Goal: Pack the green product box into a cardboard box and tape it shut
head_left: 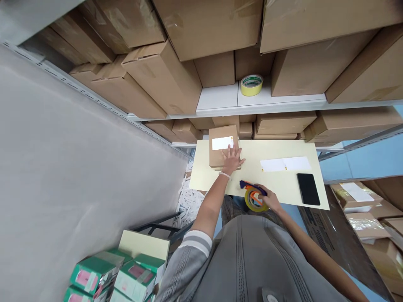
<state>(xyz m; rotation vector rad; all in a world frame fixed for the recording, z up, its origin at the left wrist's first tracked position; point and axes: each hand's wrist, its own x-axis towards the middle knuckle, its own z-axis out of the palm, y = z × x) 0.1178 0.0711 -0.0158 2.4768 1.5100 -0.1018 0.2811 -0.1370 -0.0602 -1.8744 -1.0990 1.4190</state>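
In the head view, your hands are apart. Your left hand (231,160) lies spread on a cardboard box (217,157) with a white label (222,143) on top, the box standing at the far edge of the counter (201,176). Your right hand (267,198) grips a tape dispenser (254,197) at the near edge. Open counter lies between them and the white sheets (285,164) to the right; a black phone (308,189) lies by the right edge. A yellow tape roll (252,85) sits on the shelf (261,100) above.
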